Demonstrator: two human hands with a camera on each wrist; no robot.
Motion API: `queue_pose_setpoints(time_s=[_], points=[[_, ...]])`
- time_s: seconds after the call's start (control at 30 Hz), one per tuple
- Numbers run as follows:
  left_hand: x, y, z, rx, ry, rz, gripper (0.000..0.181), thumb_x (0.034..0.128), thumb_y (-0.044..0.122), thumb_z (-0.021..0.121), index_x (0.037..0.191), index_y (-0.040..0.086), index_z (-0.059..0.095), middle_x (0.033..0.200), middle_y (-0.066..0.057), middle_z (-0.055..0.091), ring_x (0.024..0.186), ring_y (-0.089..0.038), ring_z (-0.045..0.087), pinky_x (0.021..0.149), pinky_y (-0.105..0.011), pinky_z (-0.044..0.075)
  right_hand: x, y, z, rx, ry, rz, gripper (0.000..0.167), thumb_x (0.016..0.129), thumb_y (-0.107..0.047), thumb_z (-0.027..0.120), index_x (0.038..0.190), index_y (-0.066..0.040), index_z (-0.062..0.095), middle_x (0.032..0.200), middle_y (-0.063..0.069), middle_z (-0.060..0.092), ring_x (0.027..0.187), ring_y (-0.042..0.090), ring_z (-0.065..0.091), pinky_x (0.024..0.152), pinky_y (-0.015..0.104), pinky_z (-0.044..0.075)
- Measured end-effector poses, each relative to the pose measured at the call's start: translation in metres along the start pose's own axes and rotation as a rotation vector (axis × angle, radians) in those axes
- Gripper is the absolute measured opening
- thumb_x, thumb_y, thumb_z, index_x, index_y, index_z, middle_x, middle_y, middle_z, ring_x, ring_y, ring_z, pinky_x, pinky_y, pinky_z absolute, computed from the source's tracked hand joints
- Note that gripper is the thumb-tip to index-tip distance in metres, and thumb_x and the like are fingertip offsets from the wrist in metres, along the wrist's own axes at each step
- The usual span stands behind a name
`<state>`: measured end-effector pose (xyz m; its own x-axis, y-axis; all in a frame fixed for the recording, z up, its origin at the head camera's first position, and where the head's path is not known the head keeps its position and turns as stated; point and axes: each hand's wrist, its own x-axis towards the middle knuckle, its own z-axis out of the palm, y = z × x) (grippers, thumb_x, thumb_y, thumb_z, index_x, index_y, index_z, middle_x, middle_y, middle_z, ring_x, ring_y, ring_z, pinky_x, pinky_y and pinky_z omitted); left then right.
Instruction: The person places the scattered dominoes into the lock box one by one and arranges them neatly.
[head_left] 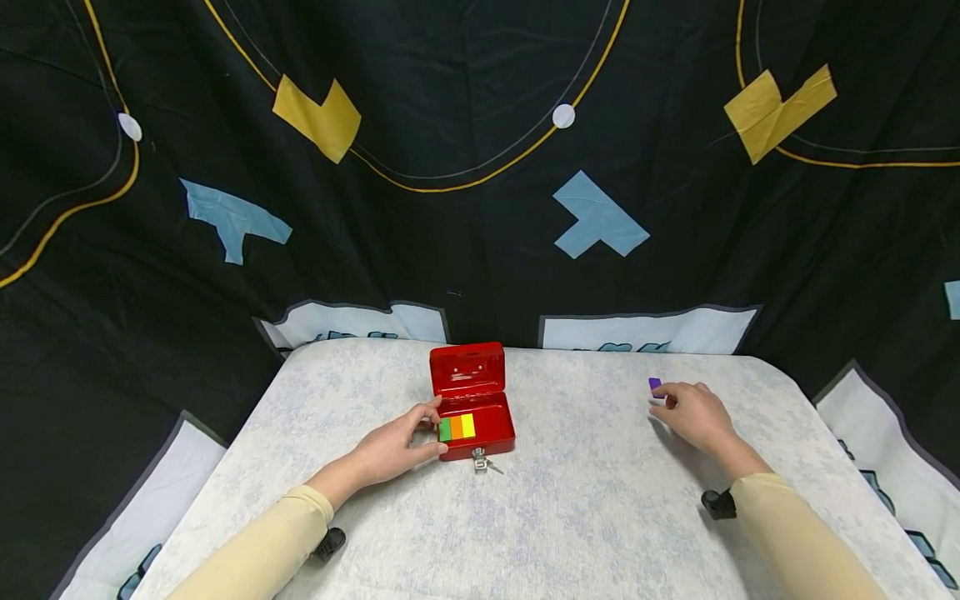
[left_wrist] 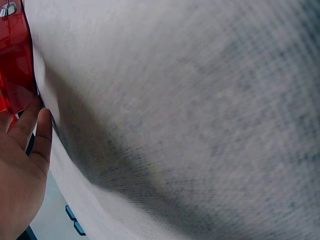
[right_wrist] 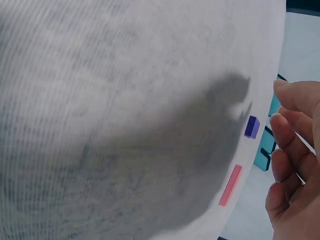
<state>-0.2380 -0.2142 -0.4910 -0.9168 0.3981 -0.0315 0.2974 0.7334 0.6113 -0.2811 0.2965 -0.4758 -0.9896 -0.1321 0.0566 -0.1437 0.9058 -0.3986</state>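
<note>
I counted two hands, one left point(head_left: 390, 450) and one right point(head_left: 697, 414), two sleeves point(head_left: 258, 546), two wrist cameras point(head_left: 330, 544), one table point(head_left: 577, 517) and one box point(head_left: 495, 428). On my feed I made out one green block point(head_left: 445, 429), one orange block point(head_left: 456, 427), one yellow block point(head_left: 468, 425), one purple block point(right_wrist: 252, 127) and one pink block point(right_wrist: 230, 185): five in all. I tallied two yellow patches point(head_left: 327, 123), three blue patches point(head_left: 596, 217) and two white dots point(head_left: 564, 116). The keys point(head_left: 493, 467) were too small for me to count.

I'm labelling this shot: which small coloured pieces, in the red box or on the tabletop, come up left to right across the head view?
Green piece, orange piece, yellow piece, purple piece.
</note>
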Motion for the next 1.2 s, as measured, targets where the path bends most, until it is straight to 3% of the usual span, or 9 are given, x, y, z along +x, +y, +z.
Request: queue_pose_setpoints(time_s=[0.57, 0.93, 1.2], points=[[0.001, 0.0, 0.001, 0.011, -0.005, -0.006, 0.041, 0.0945, 0.051, 0.07, 0.122, 0.027, 0.052, 0.165, 0.012, 0.031, 0.128, -0.012, 0.055, 0.098, -0.048, 0.045, -0.002, 0.016, 0.002, -0.004, -0.021, 0.102, 0.044, 0.095, -0.026, 0.07, 0.129, 0.003, 0.064, 0.098, 0.014, 0.066, 0.089, 0.031, 0.05, 0.073, 0.044, 0.041], [0.001, -0.002, 0.0, 0.01, -0.004, -0.004, 0.042, 0.0937, 0.053, 0.07, 0.121, 0.028, 0.052, 0.165, 0.013, 0.03, 0.128, -0.01, 0.054, 0.097, -0.047, 0.045, 0.02, 0.024, 0.005, -0.01, -0.016, 0.162, 0.046, 0.094, -0.024, 0.07, 0.131, 0.004, 0.063, 0.099, 0.016, 0.066, 0.089, 0.033, 0.049, 0.073, 0.045, 0.041], [0.001, -0.002, 0.001, 0.017, -0.002, -0.009, 0.042, 0.0937, 0.053, 0.07, 0.121, 0.029, 0.051, 0.165, 0.014, 0.03, 0.128, -0.01, 0.055, 0.096, -0.046, 0.046, 0.029, 0.021, 0.005, -0.032, -0.03, 0.141, 0.049, 0.093, -0.023, 0.072, 0.132, 0.005, 0.061, 0.098, 0.017, 0.067, 0.091, 0.035, 0.051, 0.076, 0.048, 0.042]])
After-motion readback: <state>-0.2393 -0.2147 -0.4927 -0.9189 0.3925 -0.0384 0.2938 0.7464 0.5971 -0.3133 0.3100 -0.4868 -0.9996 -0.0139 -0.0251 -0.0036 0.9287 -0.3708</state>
